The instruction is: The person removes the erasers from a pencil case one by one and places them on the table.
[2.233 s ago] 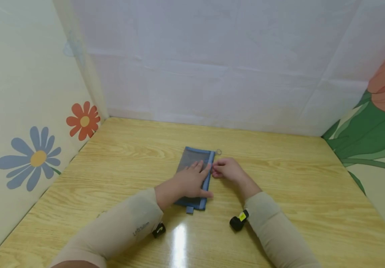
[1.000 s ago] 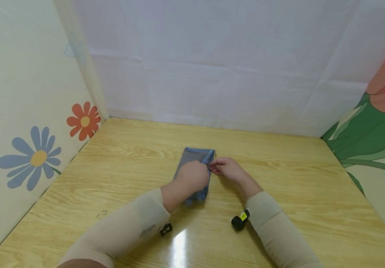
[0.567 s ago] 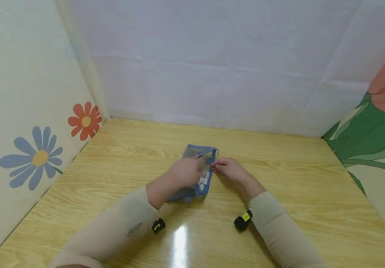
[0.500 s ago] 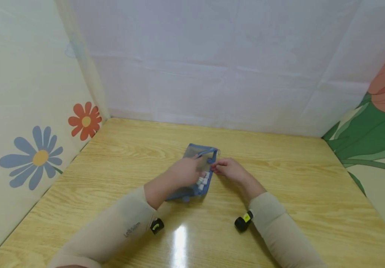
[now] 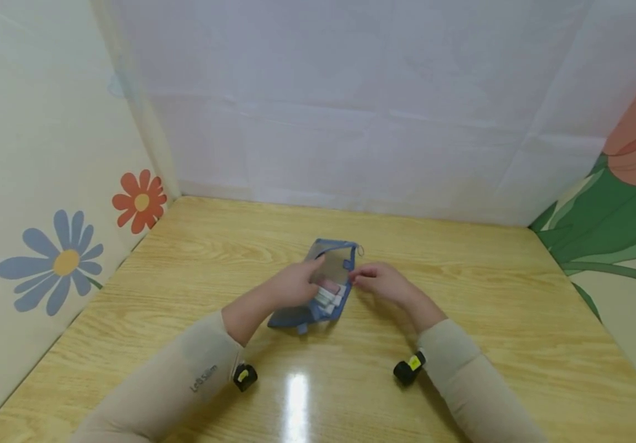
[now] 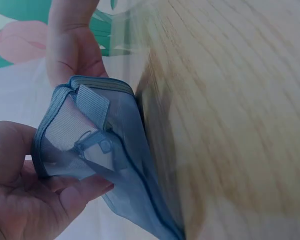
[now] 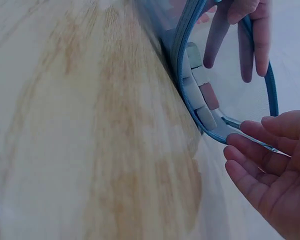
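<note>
A blue mesh zipper pouch [image 5: 301, 317] lies on the table with its mouth spread wide. Several small pale, green and pink blocks [image 7: 207, 95] sit inside along its lower side, visible through the opening. My left hand [image 5: 292, 284] grips the raised side of the mouth, its fingers reaching inside the rim and its thumb on the mesh. On the opposite side, my right hand [image 5: 381, 283] holds the zipper edge [image 7: 217, 136] with its fingertips. From the left wrist view, the mesh bulges between both hands, and a fabric tab [image 6: 94, 106] shows on the near end.
The pouch rests on a wood-grain table [image 5: 462, 277]. A small metal ring [image 5: 360, 250] hangs at its far right corner. White sheeting [image 5: 351, 111] backs the table, and flower-patterned panels [image 5: 65, 261] stand at the sides.
The left hand first lay flat on the closed pouch, then took hold of its edge and drew it leftward. The mouth has widened, bringing the blocks into view. The right hand stays at the right edge.
</note>
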A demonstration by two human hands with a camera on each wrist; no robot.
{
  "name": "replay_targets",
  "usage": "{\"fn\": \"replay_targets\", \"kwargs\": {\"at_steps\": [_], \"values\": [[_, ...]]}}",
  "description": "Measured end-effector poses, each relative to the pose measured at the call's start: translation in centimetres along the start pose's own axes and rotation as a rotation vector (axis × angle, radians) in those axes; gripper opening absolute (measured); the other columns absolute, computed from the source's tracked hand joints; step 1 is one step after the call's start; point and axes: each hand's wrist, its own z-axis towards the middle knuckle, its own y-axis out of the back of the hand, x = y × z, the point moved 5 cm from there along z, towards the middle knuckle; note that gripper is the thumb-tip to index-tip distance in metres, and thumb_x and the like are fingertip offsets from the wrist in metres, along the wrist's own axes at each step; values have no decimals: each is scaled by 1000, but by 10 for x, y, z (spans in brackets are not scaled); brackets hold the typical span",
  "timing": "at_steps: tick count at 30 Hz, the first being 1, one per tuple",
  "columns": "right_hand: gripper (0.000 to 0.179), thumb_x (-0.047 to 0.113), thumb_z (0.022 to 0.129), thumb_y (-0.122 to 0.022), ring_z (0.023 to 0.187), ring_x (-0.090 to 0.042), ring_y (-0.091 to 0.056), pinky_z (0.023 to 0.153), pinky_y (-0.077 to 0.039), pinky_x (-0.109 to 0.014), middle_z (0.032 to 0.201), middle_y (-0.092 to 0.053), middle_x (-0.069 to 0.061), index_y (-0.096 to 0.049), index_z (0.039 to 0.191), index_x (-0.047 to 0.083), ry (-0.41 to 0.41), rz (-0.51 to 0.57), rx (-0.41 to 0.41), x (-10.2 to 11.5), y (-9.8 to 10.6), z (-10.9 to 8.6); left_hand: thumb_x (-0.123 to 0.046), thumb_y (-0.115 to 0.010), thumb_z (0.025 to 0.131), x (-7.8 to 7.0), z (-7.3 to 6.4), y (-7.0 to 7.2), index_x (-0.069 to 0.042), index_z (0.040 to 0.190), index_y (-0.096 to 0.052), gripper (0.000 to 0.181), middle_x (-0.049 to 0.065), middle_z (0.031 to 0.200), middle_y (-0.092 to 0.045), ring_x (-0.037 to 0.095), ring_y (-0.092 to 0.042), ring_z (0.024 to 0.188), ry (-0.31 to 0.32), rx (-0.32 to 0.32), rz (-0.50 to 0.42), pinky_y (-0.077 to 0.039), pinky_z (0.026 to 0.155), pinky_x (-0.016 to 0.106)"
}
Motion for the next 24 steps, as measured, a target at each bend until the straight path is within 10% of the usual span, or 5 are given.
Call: {"fn": "replay_targets", "kwargs": {"at_steps": [16,24], "values": [[21,17,86,-61,95,-15,-58,85,-46,-34,101,-65,1,-67,106,12,-4,-50,-2,-2,-5,-3,-8,-50,83,19,0,-6,-14,147,-16,73,9,150,-21,24,-32,127,104,75,-267,-31,99,40],[20,13,85,-63,94,-16,-59,84,-47,-33,99,-65,-1,-67,104,10,-12,-38,-46,0,-6,-2,-11,-55,81,19,1,-6,-11,147,-13,78,15,147,-27,25,-51,101,69,91,-176,-41,84,35]]}}
